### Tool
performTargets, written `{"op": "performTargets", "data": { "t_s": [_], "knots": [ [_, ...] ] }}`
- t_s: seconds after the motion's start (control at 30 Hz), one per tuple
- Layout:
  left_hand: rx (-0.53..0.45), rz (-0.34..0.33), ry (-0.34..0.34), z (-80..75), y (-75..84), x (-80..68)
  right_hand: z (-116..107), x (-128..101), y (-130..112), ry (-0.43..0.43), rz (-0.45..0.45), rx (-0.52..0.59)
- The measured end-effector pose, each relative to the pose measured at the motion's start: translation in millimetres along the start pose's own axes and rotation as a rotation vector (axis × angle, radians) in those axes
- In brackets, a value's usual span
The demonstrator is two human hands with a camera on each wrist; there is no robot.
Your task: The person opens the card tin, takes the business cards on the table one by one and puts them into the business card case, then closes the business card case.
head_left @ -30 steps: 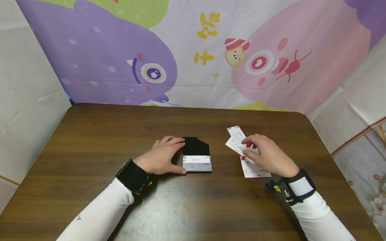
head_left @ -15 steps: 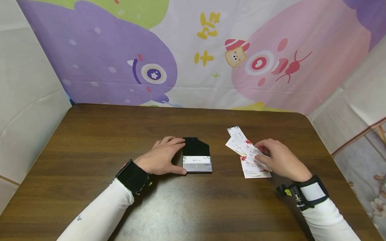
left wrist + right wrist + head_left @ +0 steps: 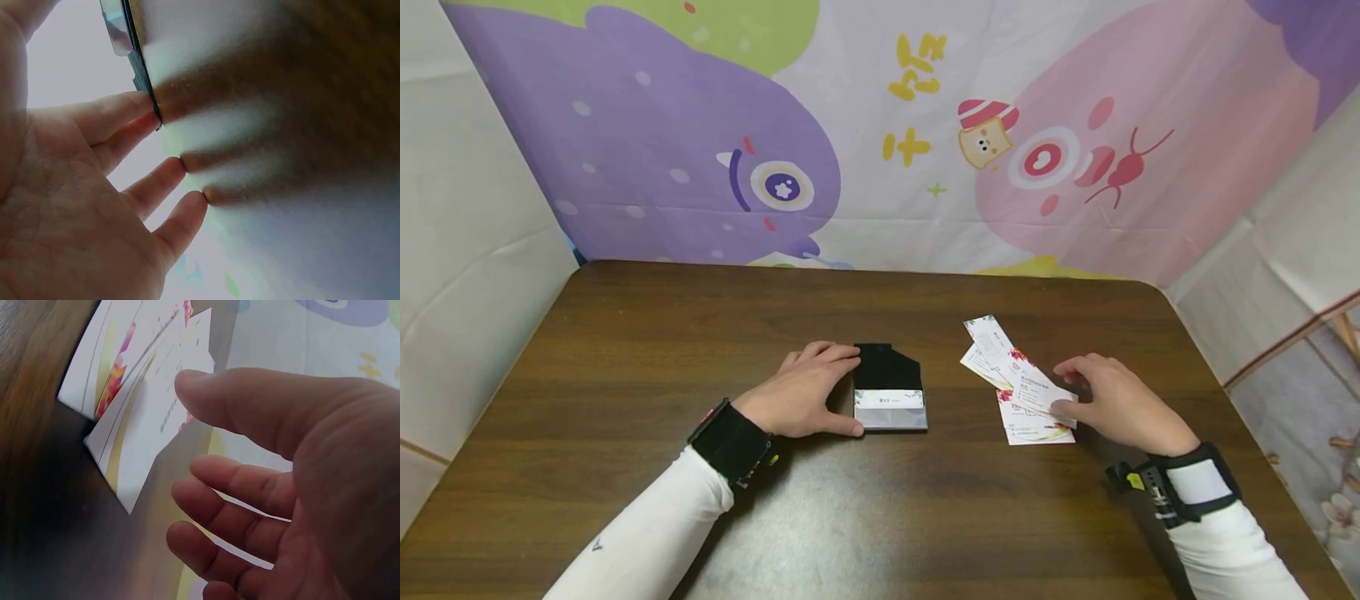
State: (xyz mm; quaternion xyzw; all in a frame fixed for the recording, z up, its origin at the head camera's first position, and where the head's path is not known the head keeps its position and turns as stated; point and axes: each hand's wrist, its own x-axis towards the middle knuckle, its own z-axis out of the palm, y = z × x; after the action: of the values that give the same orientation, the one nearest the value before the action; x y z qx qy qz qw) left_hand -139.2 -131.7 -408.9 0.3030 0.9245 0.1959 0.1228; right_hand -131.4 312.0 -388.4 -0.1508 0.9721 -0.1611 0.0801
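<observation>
Head view: my left hand rests flat on the bench, fingers straight, fingertips and thumb touching the left edge of the black card case. My right hand pinches the top card of the fanned cards, well right of the case.

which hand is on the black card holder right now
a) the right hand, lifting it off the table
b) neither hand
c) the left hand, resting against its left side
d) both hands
c: the left hand rests against the left side of the black card holder, which lies on the table, while the right hand is over at the loose cards.
</observation>
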Motion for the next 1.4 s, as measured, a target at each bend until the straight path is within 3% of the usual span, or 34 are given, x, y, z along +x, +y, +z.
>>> {"op": "performTargets", "data": {
  "t_s": [1.07,1.4],
  "knots": [
    [0.01,-0.009,0.0,0.2,0.5,0.0,0.3,-0.6,2.7,-0.051,0.091,0.036],
    [0.007,-0.006,0.003,0.2,0.3,-0.2,-5.2,-2.1,-0.9,-0.013,0.025,0.06]
  ]
}}
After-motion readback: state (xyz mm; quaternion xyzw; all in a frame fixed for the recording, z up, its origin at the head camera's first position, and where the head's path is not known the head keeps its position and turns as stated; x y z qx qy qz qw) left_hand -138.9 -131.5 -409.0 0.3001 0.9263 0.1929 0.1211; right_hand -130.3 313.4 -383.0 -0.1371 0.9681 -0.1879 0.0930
